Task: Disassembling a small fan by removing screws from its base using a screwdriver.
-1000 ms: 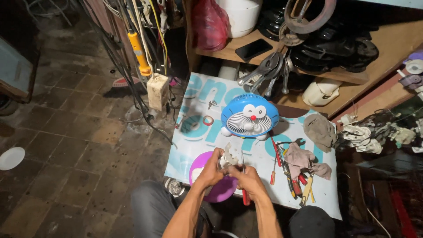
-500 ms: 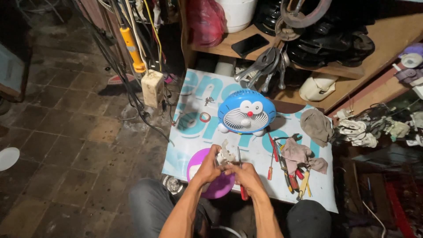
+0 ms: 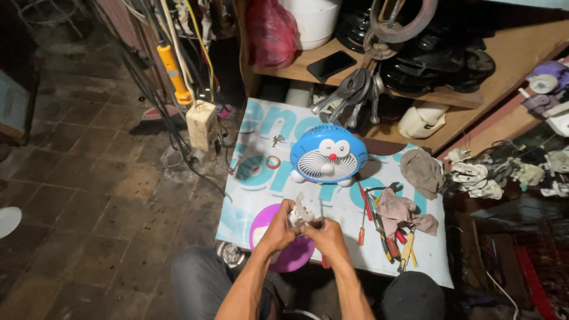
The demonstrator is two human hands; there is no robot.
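The left hand (image 3: 277,230) and the right hand (image 3: 325,236) meet just above the person's lap, fingers curled and pinching a small whitish part (image 3: 301,212) between them. The part stands between the two hands, touching both, its pale upper end poking up and away from the person, towards the fan; neither hand is clearly nearer. A thin metal shaft (image 3: 322,208) rises from the right hand's grip beside the part, roughly upright; whether its tip meets the part is too small to tell. Directly under the hands lies a purple round dish (image 3: 291,253) on the printed sheet (image 3: 261,166) that covers the floor. Beyond the hands, straight ahead, stands a blue cartoon-cat fan (image 3: 328,155). To the right lie screwdrivers (image 3: 385,237) and crumpled rags (image 3: 396,208); to the left, a small red ring (image 3: 272,162).
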